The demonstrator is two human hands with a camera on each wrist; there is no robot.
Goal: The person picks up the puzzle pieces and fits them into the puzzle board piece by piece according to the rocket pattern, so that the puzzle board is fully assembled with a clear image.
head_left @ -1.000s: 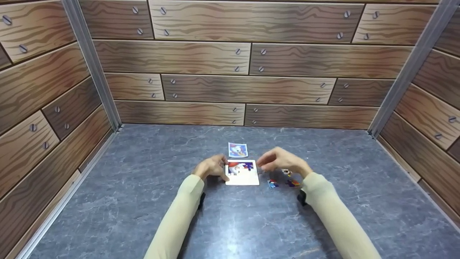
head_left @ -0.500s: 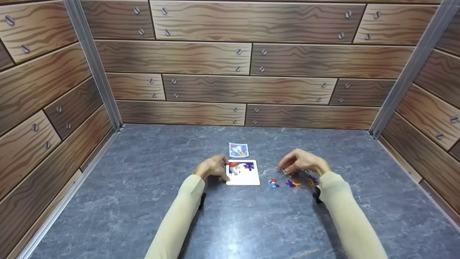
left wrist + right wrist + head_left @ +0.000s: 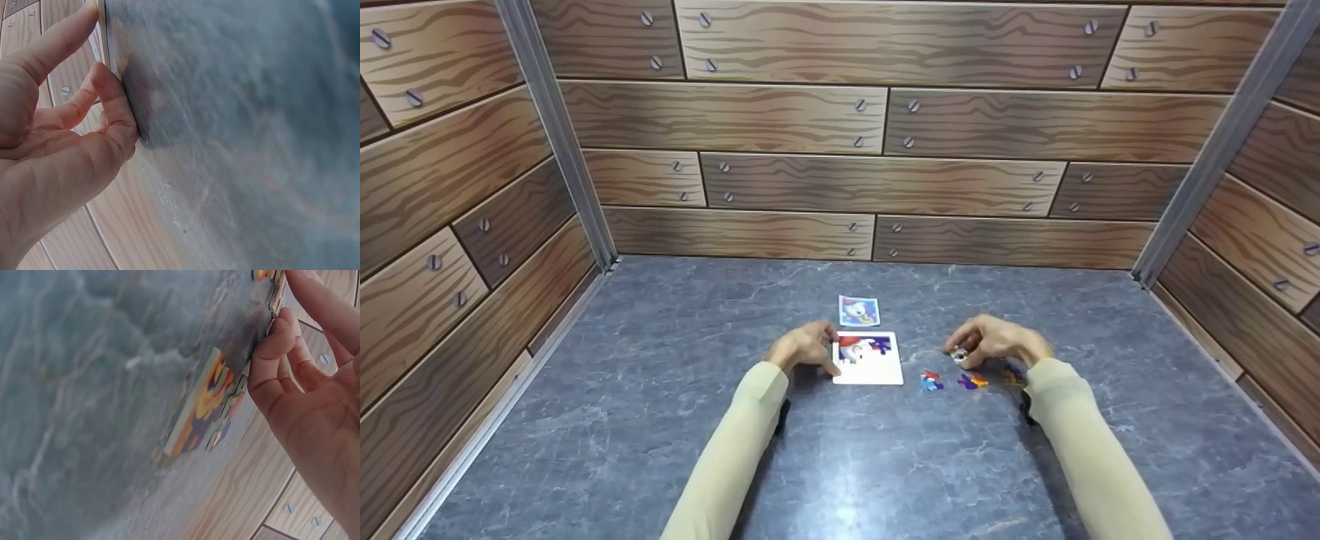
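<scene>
on the grey marbled tabletop (image 3: 697, 315), near the middle: white puzzle board (image 3: 877, 373), lying flat. far part filled with a joined picture section (image 3: 855, 351) in red, white and purple; near part plain white. left hand (image 3: 804, 349) at the board's left edge, fingers by the far corner, thumb by the near one, grip spread along that side and holding it. left wrist view: several fingers bent. just beyond the board, a narrow gap between, a small picture card (image 3: 859, 311).

right of the board, apart from it: right hand (image 3: 994, 339), grip narrow, thumb and fingers pinching a small white-and-dark puzzle piece (image 3: 959, 355). whether that piece is clear of the table, cannot tell. nearer the person, loose pieces in a rough row: red-and-blue piece (image 3: 931, 381) closest to the board, then purple-and-orange piece (image 3: 972, 382), then a third piece (image 3: 1014, 374) beside the right wrist. right wrist view: detail at the fingertips too edge-on to make out.

pale sleeves (image 3: 735, 435) on both arms, dark bands (image 3: 1026, 410) at the wrists. plank-patterned walls (image 3: 780, 184) behind and to both sides, grey metal posts (image 3: 567, 150) in the corners.
</scene>
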